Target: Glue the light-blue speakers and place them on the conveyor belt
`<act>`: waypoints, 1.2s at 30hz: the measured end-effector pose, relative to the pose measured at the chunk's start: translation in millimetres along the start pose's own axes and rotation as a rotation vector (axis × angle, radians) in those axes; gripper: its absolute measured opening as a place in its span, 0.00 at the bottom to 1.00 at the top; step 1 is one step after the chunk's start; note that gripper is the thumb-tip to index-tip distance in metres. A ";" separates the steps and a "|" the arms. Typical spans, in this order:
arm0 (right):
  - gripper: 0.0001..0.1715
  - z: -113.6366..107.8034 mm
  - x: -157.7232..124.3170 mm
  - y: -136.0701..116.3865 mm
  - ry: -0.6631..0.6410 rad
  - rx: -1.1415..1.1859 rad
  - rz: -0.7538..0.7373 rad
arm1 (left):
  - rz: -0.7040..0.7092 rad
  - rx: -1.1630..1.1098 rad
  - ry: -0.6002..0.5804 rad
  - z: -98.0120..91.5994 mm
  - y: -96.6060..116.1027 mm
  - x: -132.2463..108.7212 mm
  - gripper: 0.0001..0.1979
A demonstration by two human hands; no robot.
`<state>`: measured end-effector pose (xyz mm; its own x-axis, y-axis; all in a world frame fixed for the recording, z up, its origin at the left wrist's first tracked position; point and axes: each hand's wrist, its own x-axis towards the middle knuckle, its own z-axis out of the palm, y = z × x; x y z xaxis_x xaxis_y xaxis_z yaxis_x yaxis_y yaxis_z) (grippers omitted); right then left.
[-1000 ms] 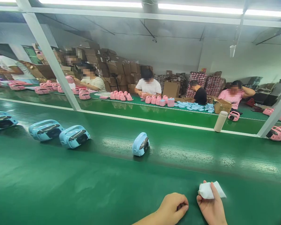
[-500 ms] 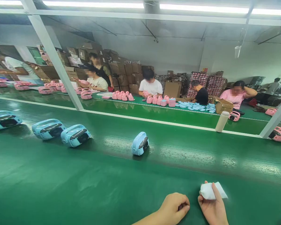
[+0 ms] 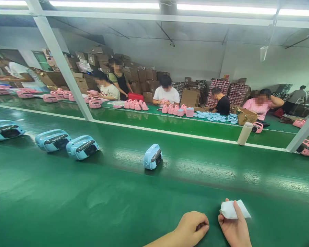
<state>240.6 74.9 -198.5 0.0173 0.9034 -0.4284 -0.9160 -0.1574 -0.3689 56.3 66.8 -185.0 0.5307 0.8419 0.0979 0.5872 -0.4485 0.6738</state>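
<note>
My right hand is closed around a small, soft white packet, with the thumb pressed across its front. One end of the packet juts out beyond the thumb. To its left, my left hand rests on the green work surface, its fingers loosely curled in and nothing visible in them. The two hands are apart. Farther off, a light blue handled device with a dark front panel stands by itself. Several more blue devices of the same kind sit to the left.
A beige bottle stands by the white rail. Beyond it, people sit at a line with pink casings, flat blue parts and an open carton. A slanted white post rises at left. Cardboard boxes are stacked behind.
Both my hands hold still, the packet staying in the right one. Across the line, a standing person has shifted right, and a red container now shows beside them. The view has moved very slightly.
</note>
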 end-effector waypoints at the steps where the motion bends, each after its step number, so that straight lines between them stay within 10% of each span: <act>1: 0.32 -0.5 0.2 -0.1 0.002 0.000 0.003 | -0.001 -0.001 -0.001 0.0 -0.1 0.3 0.04; 36: 0.29 -8.2 12.2 -12.2 0.096 0.036 0.090 | 0.034 0.056 -0.084 13.5 -15.0 15.7 0.07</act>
<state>255.3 84.6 -205.9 -0.0292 0.8438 -0.5359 -0.9292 -0.2205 -0.2966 64.0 82.8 -203.5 0.5987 0.7990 0.0568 0.5998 -0.4942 0.6293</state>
